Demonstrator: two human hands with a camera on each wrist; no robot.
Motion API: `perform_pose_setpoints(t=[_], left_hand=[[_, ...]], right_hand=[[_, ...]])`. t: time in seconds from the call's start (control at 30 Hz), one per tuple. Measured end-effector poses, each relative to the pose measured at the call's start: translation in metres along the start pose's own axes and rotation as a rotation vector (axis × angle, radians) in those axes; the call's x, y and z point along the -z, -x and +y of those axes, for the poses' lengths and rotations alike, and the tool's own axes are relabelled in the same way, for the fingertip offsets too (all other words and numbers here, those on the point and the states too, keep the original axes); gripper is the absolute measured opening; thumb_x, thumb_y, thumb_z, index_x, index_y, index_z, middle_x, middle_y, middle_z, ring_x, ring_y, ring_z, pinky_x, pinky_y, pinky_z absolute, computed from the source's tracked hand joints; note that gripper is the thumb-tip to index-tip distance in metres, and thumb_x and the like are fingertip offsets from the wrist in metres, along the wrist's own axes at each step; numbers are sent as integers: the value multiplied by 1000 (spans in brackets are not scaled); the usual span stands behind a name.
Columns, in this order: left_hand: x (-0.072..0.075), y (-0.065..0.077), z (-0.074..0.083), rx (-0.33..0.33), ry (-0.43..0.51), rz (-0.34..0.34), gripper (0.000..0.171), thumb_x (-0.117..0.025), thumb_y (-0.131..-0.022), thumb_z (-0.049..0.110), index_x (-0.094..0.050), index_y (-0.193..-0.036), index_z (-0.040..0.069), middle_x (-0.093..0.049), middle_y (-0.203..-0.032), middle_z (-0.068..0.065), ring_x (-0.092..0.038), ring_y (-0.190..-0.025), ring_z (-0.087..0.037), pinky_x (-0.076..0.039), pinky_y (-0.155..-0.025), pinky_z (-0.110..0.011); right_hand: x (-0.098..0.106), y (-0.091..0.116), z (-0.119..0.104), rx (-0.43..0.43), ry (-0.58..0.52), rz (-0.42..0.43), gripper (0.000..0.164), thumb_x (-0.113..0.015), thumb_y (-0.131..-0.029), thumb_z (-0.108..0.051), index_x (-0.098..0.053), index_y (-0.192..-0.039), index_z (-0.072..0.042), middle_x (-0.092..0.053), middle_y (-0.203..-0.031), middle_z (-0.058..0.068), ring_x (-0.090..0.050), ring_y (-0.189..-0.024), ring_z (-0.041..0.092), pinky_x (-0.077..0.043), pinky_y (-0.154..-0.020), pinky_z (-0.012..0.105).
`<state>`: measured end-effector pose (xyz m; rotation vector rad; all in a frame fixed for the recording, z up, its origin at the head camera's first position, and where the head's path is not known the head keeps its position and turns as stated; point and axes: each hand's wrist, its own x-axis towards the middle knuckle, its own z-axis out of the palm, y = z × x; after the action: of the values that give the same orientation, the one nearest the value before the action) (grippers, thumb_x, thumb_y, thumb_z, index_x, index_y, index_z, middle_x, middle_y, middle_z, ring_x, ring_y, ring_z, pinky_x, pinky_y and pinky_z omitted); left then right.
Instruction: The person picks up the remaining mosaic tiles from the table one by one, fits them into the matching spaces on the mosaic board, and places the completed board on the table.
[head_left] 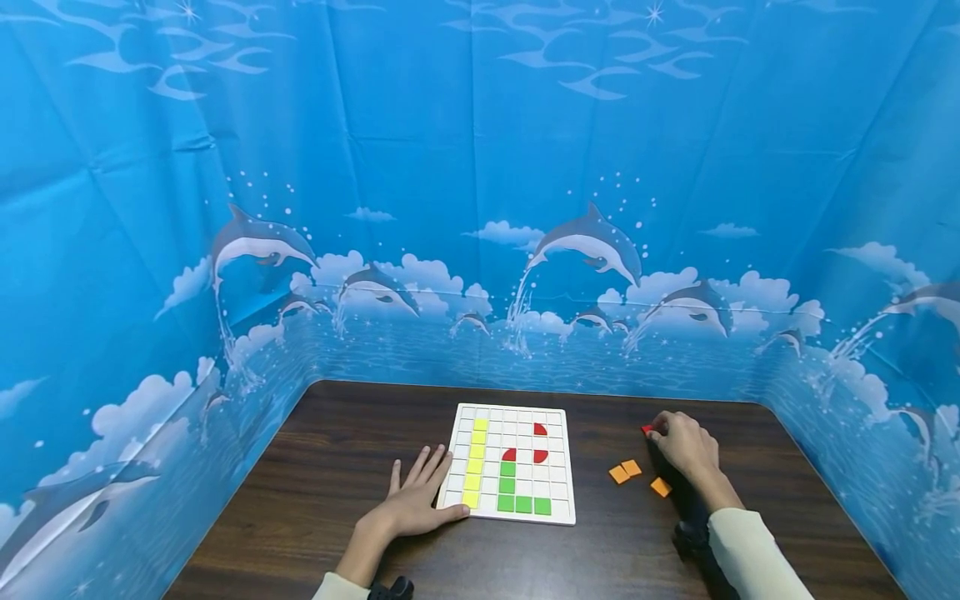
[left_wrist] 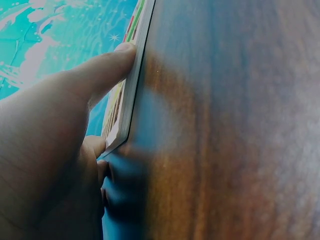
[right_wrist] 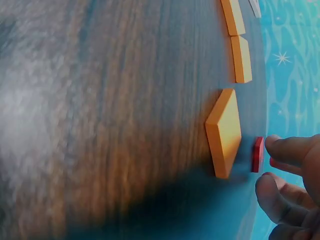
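A white grid board (head_left: 525, 520) lies on the table, holding a yellow column (head_left: 475, 462), an L of green squares (head_left: 507, 486) and several red quarter-circles (head_left: 540, 457). My left hand (head_left: 415, 500) rests spread at the board's left side, its thumb (left_wrist: 112, 62) on the near edge. Over to the right, my right hand (head_left: 686, 446) reaches down with bent fingers to a small red piece (head_left: 646, 429). In the right wrist view this red piece (right_wrist: 257, 155) sits right at the fingertips; whether they pinch it I cannot tell.
Several orange square tiles (head_left: 631, 467) lie between the board and my right wrist, one tile (right_wrist: 223, 134) set apart from the others. A blue curtain (head_left: 480, 183) printed with dolphins stands around the dark wooden table (head_left: 315, 467).
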<state>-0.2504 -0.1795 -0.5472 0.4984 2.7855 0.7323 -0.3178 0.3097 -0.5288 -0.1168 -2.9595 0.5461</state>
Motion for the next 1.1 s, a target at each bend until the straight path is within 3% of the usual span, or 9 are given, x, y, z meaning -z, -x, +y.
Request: perform_pose_setpoints(t=[0.3, 0.53, 0.87, 1.1], left_hand=[[3, 0, 5, 29, -43, -19, 108, -62, -93, 76, -22, -172, 15, -15, -181, -9, -7, -168, -38, 8, -126, -76], [4, 1, 8, 24, -40, -10, 106, -64, -94, 73, -24, -171, 12, -17, -180, -12, -8, -167, -40, 8, -125, -77], [-2, -2, 0, 31, -21, -9, 109, -61, -92, 78, -21, -172, 16, -14, -181, -9, -5, -168, -38, 10, -125, -76], [2, 0, 4, 47, -36, -22, 107, -62, -93, 76, -21, -173, 17, -14, -181, -7, -4, -168, -36, 9, -127, -75]], right_hand=[[-5, -1, -1, 24, 56, 6, 20, -77, -99, -15, -77, -115, -4, -70, -102, 18, -62, -74, 28, -55, -63, 49], [-5, 0, 0, 40, 61, 4, 20, -76, -99, -14, -78, -116, -4, -71, -107, 20, -64, -76, 29, -57, -65, 50], [-4, -1, 0, 28, 58, -10, 21, -77, -98, -14, -78, -115, -3, -72, -106, 20, -64, -76, 29, -57, -66, 51], [-3, -3, 1, 22, 45, -14, 19, -77, -97, -15, -79, -113, -4, -74, -105, 20, -66, -77, 30, -56, -64, 51]])
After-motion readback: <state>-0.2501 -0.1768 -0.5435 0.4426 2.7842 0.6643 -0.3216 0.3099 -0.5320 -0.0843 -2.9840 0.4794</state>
